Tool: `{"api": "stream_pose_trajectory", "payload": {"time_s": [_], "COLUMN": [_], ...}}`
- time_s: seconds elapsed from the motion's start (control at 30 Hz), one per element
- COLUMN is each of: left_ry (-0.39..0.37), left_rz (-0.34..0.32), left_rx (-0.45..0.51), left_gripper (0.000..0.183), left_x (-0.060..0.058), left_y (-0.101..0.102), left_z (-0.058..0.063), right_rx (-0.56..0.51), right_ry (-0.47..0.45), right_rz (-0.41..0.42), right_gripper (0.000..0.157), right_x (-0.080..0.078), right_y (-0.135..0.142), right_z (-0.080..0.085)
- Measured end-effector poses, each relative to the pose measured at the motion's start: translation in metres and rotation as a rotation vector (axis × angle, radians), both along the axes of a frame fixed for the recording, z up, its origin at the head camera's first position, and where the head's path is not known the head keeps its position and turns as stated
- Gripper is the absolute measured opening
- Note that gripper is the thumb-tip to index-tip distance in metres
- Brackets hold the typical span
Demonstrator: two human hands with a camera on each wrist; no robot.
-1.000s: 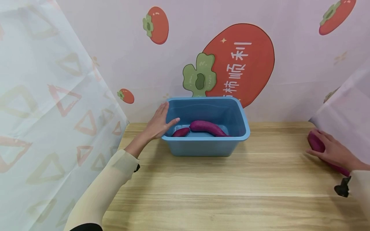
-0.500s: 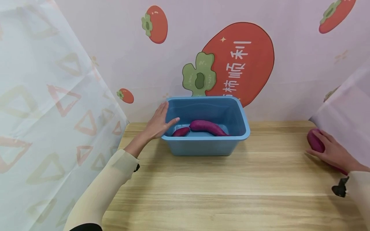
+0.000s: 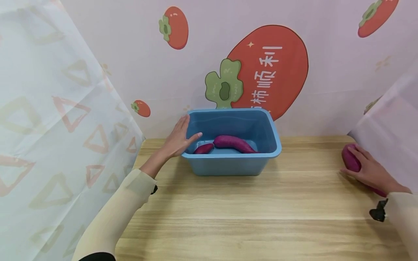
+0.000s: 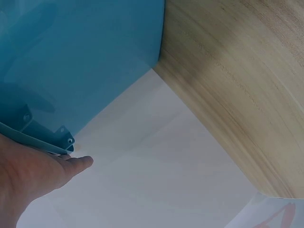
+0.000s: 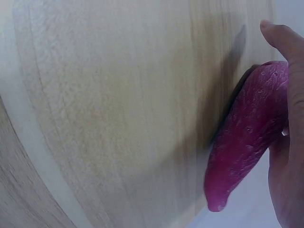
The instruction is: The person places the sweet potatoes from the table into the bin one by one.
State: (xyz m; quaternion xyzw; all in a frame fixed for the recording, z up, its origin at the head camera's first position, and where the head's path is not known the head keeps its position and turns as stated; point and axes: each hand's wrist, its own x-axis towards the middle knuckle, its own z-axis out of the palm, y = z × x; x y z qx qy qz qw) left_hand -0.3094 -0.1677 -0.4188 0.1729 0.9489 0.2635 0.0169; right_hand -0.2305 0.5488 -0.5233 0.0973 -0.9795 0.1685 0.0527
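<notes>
In the head view a blue plastic basin (image 3: pixel 228 165) stands on the table. It holds a long, curved purple sweet potato (image 3: pixel 233 142) and a smaller purple one (image 3: pixel 204 148), both partly hidden by the near wall. My left hand (image 3: pixel 177 139) rests on the basin's left rim, its fingers straight and the thumb reaching over the inside. At the far right my right hand (image 3: pixel 372 172) grips another purple sweet potato (image 3: pixel 350 157) from above. The right wrist view shows this sweet potato (image 5: pixel 242 142) tapering to a blunt tip, with its shadow on the wood; whether it touches the table I cannot tell.
The wooden table (image 3: pixel 248 217) spreads out in front of the basin and between it and my right hand. A persimmon-printed cloth (image 3: pixel 163 79) hangs behind the basin. White sheets (image 3: pixel 58 145) close off the left and right sides.
My right hand has shifted slightly left, and the sweet potato in its grip has moved with it. The left hand and the basin keep their places.
</notes>
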Motion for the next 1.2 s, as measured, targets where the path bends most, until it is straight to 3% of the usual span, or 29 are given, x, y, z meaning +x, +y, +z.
{"api": "stream_pose_trajectory", "payload": {"time_s": [0.37, 0.77, 1.2], "left_ry": [0.004, 0.001, 0.001], "left_rz": [-0.003, -0.004, -0.003], "left_rx": [-0.001, 0.012, 0.014], "left_gripper": [0.109, 0.105, 0.105], "left_x": [0.0, 0.0, 0.001], "left_y": [-0.001, -0.001, 0.0], "left_z": [-0.001, 0.0, 0.001], "right_rx": [-0.049, -0.09, -0.116], "right_ry": [0.112, 0.233, 0.246], "right_rz": [0.029, 0.086, 0.088], "right_gripper": [0.106, 0.11, 0.111], "right_x": [-0.002, 0.0, 0.002], "right_y": [0.003, 0.005, -0.001], "right_z": [-0.016, -0.023, -0.018]}}
